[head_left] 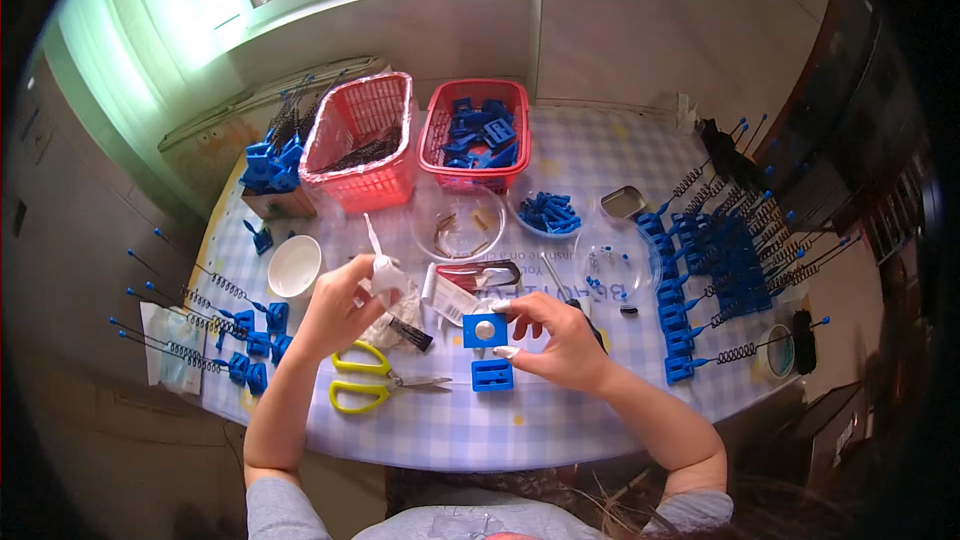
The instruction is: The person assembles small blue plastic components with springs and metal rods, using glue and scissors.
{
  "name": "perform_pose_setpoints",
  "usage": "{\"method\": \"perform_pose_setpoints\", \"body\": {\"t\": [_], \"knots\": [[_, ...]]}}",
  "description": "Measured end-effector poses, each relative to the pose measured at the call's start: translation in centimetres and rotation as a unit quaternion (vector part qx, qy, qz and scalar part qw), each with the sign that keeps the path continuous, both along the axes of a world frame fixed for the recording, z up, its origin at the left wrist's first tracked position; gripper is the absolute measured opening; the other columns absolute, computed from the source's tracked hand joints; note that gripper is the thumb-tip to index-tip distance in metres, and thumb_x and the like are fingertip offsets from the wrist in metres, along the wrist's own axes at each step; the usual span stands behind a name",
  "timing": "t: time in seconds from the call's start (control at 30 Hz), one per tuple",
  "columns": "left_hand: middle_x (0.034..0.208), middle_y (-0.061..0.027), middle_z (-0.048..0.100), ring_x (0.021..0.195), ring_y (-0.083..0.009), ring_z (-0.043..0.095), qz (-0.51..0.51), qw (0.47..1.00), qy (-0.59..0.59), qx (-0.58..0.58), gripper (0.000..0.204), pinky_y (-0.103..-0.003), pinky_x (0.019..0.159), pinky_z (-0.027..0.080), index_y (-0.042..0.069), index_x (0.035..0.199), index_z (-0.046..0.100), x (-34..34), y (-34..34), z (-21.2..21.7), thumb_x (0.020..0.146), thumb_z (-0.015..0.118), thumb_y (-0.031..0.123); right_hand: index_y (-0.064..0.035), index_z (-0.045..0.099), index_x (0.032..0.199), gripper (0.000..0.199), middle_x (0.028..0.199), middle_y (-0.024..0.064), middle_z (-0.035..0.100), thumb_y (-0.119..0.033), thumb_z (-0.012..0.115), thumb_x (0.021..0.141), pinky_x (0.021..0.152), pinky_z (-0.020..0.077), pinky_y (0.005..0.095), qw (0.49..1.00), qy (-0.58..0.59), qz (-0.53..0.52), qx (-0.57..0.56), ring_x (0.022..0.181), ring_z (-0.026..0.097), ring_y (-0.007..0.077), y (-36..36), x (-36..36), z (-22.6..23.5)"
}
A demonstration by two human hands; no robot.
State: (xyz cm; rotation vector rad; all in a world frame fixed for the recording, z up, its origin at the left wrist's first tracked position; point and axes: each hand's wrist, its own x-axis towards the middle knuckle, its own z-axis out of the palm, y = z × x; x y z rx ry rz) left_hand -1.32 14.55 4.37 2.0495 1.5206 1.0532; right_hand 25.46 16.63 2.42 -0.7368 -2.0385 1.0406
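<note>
Above table [560,420], hands [455,325] raised, gripping.

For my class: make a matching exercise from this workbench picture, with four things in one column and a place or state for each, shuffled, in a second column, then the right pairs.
1 scissors
2 blue square block
3 white glue bottle
4 white bowl

a held in the right hand
b gripped in the left hand
c lying flat below the left hand
d standing beyond the left hand

Pairs: 1-c, 2-a, 3-b, 4-d
</note>
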Motion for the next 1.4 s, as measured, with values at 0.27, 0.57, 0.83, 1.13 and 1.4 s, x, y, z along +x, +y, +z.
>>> {"method": "perform_pose_setpoints", "body": {"t": [0.27,0.57,0.83,1.13,1.4], "knots": [[0.082,-0.007,0.058,0.059,-0.0091,0.052,-0.055,0.997,-0.038,-0.029,0.023,-0.02,0.054,0.043,-0.001,0.095,0.052,-0.7,-1.3,-0.3,0.073,0.058,0.004,-0.0056,0.053,0.099,0.041,0.085,0.0052,0.055,-0.008,0.065,0.06,0.058,0.0425,0.0251,0.999,-0.005,-0.045,-0.01,0.068,0.055,0.0131,0.6,0.4,0.3],[0.092,-0.0112,0.055,0.065,-0.0115,0.054,-0.132,0.913,-0.332,-0.196,0.032,-0.021,0.046,0.045,0.003,0.113,0.04,-0.7,-1.5,-0.7,0.082,0.048,0.007,-0.0063,0.055,0.099,0.041,0.083,0.0022,0.056,-0.004,0.068,0.06,0.057,0.0385,0.0211,0.998,0.012,-0.066,-0.011,0.069,0.054,0.0087,1.1,0.8,0.4],[0.097,-0.0122,0.052,0.068,-0.011,0.054,-0.077,0.792,-0.516,-0.317,0.033,-0.015,0.045,0.038,0.008,0.115,0.04,-0.4,-1.7,-0.7,0.084,0.049,0.015,-0.0055,0.054,0.099,0.041,0.084,0.0038,0.055,-0.006,0.065,0.059,0.057,0.0409,0.0231,0.997,0.005,-0.076,-0.001,0.069,0.054,0.0111,1.2,0.7,0.4],[0.073,-0.0045,0.053,0.051,-0.0033,0.043,0.008,0.853,-0.495,-0.165,0.031,-0.013,0.041,0.036,0.006,0.09,0.045,-0.5,-1.0,-1.0,0.072,0.067,0.016,-0.0063,0.055,0.098,0.041,0.084,0.0044,0.055,-0.008,0.067,0.059,0.057,0.0414,0.0241,0.997,-0.003,-0.072,0.015,0.069,0.054,0.0123,1.1,0.6,-0.1],[0.077,-0.007,0.056,0.058,-0.0077,0.052,0.007,0.817,-0.563,-0.124,0.019,-0.015,0.045,0.041,0.004,0.089,0.048,-1.3,-1.2,-2.1,0.076,0.06,0.008,-0.0047,0.054,0.096,0.039,0.085,0.0064,0.055,-0.009,0.066,0.06,0.06,0.0431,0.0258,0.999,-0.004,-0.05,0.01,0.068,0.053,0.0147,0.8,0.4,0.2]]}}
